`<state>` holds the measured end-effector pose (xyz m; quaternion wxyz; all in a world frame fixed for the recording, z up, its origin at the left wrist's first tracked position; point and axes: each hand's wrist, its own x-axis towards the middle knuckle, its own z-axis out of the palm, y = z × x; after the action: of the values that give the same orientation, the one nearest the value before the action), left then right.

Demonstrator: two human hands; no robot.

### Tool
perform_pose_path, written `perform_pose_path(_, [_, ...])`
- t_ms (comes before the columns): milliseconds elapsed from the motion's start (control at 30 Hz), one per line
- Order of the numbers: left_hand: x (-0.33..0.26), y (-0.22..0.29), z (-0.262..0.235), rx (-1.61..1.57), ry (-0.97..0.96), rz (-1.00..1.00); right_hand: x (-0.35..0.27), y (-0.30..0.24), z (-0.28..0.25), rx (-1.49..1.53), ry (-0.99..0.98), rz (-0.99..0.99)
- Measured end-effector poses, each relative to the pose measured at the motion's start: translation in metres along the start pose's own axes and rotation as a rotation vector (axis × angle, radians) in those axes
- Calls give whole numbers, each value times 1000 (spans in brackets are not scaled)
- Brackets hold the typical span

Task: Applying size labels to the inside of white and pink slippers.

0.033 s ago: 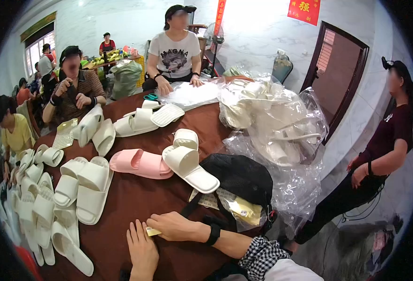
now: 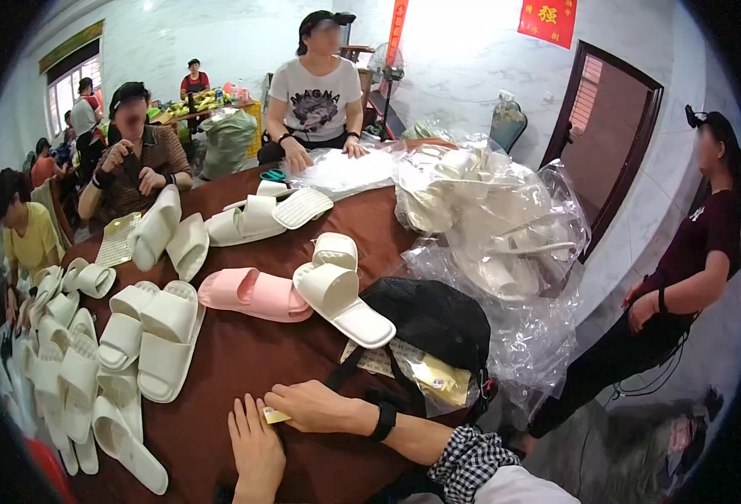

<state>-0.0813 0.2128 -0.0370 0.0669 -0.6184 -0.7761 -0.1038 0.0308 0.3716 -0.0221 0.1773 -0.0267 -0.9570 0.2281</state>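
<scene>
My left hand [image 2: 257, 445] lies flat on the brown cloth [image 2: 219, 386] at the near edge of the table, fingers stretched out. Beside it, my right hand [image 2: 318, 405] has its fingers curled in a pinch on a small yellow sticker [image 2: 276, 415], which shows between the two hands. A black band circles my right wrist. Beyond my hands lie a pink slipper [image 2: 257, 294] and white slippers [image 2: 349, 307]. Several more white slippers [image 2: 169, 353] spread to the left. The undersides of my right fingers are hidden.
Right of my hands sits a black mesh bag [image 2: 429, 315], partly over yellow sticker sheets [image 2: 439, 380]. A clear plastic bag of white slippers [image 2: 488, 218] stands behind it. Teal-handled scissors [image 2: 273, 175] lie at the far side. Co-workers sit around the table; a person [image 2: 694, 227] stands at right.
</scene>
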Motion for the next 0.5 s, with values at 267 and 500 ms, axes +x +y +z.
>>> perform_pose_path(267, [-3,-4,8,83,20,10,3,-3,-3,-4,-85,53])
perform_pose_path(500, [-4,-3,14,103,33,20,3,-8,-7,-12,-118,81])
